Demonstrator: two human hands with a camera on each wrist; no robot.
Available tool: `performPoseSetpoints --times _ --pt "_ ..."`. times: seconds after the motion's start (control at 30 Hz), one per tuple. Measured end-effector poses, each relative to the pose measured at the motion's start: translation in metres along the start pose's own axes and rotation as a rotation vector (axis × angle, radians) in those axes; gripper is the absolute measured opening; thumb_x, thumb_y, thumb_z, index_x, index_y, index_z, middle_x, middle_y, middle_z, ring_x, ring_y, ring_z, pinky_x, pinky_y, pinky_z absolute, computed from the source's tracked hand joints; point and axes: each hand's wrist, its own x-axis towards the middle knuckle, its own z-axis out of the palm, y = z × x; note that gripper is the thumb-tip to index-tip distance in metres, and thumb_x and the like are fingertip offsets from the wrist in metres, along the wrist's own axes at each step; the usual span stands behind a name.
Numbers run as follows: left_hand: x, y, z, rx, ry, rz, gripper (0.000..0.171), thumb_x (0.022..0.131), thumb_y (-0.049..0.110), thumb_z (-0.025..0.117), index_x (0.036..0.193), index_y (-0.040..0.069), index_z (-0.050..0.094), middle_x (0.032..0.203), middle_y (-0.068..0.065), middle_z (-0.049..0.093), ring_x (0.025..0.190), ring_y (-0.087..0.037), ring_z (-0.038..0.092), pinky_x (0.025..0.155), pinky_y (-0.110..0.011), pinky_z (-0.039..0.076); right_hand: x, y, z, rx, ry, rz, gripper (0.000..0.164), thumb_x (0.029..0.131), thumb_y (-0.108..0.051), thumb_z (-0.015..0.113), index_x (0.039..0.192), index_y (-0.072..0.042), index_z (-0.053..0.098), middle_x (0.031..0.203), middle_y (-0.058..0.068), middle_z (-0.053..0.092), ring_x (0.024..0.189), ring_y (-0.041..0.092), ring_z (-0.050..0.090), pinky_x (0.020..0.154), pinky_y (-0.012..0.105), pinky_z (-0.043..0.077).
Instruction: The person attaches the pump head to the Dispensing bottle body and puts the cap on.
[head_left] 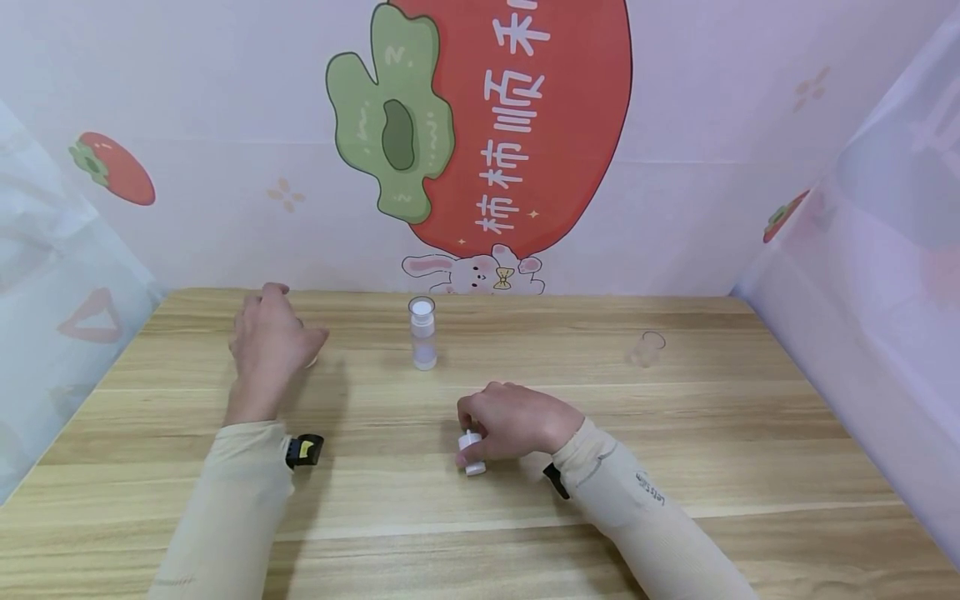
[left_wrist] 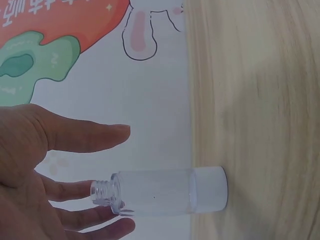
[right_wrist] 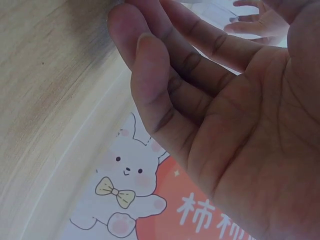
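Note:
My left hand (head_left: 272,337) is at the far left of the table, thumb spread from the fingers. In the left wrist view, a clear bottle (left_wrist: 155,192) with a bare threaded neck and white base stands upright beside its fingers; the thumb is apart from it. The head view mostly hides this bottle behind the hand. Near the middle, my right hand (head_left: 521,419) pinches a small white pump head (head_left: 471,446) between thumb and fingers, low over the table. The right wrist view shows curled fingers (right_wrist: 165,90), but not the pump head.
Another clear bottle (head_left: 423,342) with a white inner top stands upright between the hands, farther back. A clear cap (head_left: 647,350) lies at the back right. A printed sheet (head_left: 675,208) rises behind the wooden table (head_left: 397,517), with sheets at both sides.

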Motion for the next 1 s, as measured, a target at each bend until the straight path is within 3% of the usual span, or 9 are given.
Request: performPoseSetpoints --times 0.2,0.43,0.63,0.83,1.0 --pt "0.003 -0.008 0.000 -0.017 -0.059 -0.036 0.078 0.080 0.008 0.064 0.146 -0.016 0.030 0.136 -0.043 0.036 0.125 -0.060 0.031 0.092 -0.071 0.037 0.001 0.000 0.001 -0.004 0.001 -0.004 0.029 0.085 -0.037 0.084 0.087 -0.017 0.063 0.070 -0.008 0.058 0.062 0.008 0.051 0.058 0.024 0.043" --pt "0.006 -0.016 0.000 -0.016 -0.094 -0.068 0.075 0.081 0.011 0.068 0.141 -0.018 0.033 0.132 -0.043 0.039 0.119 -0.059 0.039 0.090 -0.071 0.040 0.001 -0.001 0.001 -0.013 -0.005 0.010 0.029 0.085 -0.036 0.084 0.089 -0.015 0.064 0.071 -0.007 0.058 0.063 0.008 0.052 0.058 0.023 0.044" --pt "0.007 -0.020 0.000 -0.034 -0.096 -0.057 0.070 0.078 0.007 0.064 0.137 -0.018 0.036 0.125 -0.043 0.044 0.112 -0.059 0.044 0.084 -0.067 0.045 0.001 -0.001 0.002 -0.013 -0.005 0.017 0.030 0.084 -0.036 0.084 0.091 -0.015 0.064 0.072 -0.008 0.059 0.063 0.008 0.052 0.059 0.023 0.044" --pt "0.007 -0.021 0.000 -0.047 -0.088 -0.046 0.057 0.084 0.005 0.054 0.134 -0.018 0.037 0.124 -0.044 0.045 0.110 -0.060 0.044 0.082 -0.065 0.046 0.001 -0.001 0.001 -0.023 -0.006 0.024 0.033 0.084 -0.036 0.084 0.095 -0.014 0.063 0.073 -0.008 0.059 0.064 0.008 0.053 0.059 0.023 0.045" --pt "0.008 -0.023 0.001 -0.064 -0.083 -0.053 0.055 0.086 0.006 0.054 0.132 -0.019 0.039 0.123 -0.044 0.047 0.109 -0.061 0.046 0.080 -0.063 0.050 0.002 -0.001 0.001 -0.022 -0.006 0.030 0.034 0.084 -0.036 0.085 0.097 -0.014 0.063 0.075 -0.008 0.059 0.066 0.008 0.055 0.060 0.023 0.046"
